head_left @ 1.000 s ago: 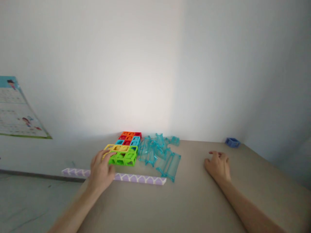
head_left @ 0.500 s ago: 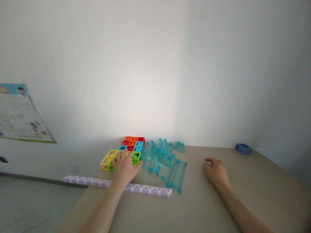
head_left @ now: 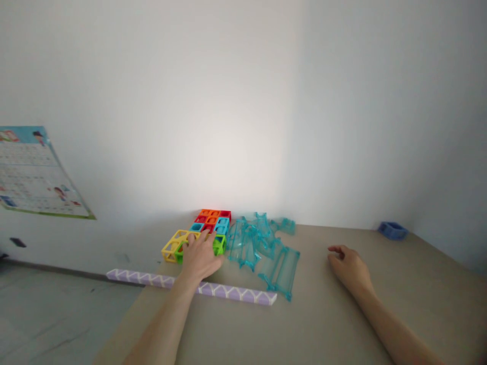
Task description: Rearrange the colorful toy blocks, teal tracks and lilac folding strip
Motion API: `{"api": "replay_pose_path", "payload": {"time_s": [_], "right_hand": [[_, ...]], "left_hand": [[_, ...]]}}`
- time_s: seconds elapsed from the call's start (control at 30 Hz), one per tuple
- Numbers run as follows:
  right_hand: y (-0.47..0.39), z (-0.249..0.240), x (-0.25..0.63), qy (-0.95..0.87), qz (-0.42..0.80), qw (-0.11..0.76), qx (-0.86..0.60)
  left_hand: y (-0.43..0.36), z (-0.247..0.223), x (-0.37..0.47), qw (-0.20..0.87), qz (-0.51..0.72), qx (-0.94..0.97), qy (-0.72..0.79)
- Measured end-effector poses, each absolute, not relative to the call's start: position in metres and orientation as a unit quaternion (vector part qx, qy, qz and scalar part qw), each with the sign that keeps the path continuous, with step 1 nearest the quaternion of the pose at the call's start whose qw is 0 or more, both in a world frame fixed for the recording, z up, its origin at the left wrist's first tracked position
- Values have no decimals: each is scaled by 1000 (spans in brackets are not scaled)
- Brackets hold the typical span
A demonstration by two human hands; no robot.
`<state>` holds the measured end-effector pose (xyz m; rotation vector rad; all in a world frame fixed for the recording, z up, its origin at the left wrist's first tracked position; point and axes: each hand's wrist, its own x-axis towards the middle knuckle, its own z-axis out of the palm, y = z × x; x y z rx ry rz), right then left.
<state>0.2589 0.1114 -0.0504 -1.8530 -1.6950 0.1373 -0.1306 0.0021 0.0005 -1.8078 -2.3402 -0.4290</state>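
Observation:
My left hand [head_left: 201, 257] lies over the near end of a group of coloured frame-like toy blocks. Its fingers are spread across a green block [head_left: 219, 245], and part of that block is hidden beneath them. A yellow block [head_left: 170, 249] sits just left of the hand. Behind are red, orange and light blue blocks [head_left: 212, 220]. My right hand [head_left: 350, 268] rests on the table with loosely curled fingers, a gap beside the thumb and nothing held. Between the hands lie several clear teal plastic pieces [head_left: 285, 274], some overlapping.
A purple patterned bar [head_left: 239, 294] lies under my left forearm and sticks out past the table's left edge. At the far right corner of the table [head_left: 304, 329] stands a blue block [head_left: 393, 230]. A wall [head_left: 243, 101] rises behind; a poster [head_left: 38, 177] hangs at left.
The view has turned slightly left, so everything sits further right in the picture. My left hand has shifted a little on the green block. My right hand stays resting on the table.

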Motion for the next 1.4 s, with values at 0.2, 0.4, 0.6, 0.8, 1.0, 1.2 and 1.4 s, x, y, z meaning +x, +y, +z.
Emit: {"api": "replay_pose_path", "payload": {"time_s": [0.2,0.4,0.6,0.8,1.0,1.2,1.4], "right_hand": [[111,-51,260,-640,65,306,-702],[111,-49,261,-639,69,307,-702],[110,-47,261,-639,74,304,-703],[110,-46,260,-642,72,301,-702],[109,-45,260,-644,75,298,-701],[111,-48,260,-647,74,303,-696],[110,-47,259,-650,74,299,-695]], "left_hand": [[6,2,-140,42,-184,-602,-776],[1,-2,-133,68,-185,-595,-779],[-1,-5,-133,71,-155,-590,-789],[-2,-4,-135,80,-184,-599,-775],[-6,6,-176,104,-308,-342,-882],[0,-12,-201,58,-283,-336,-896],[4,-16,-202,89,-287,-366,-881]]}}
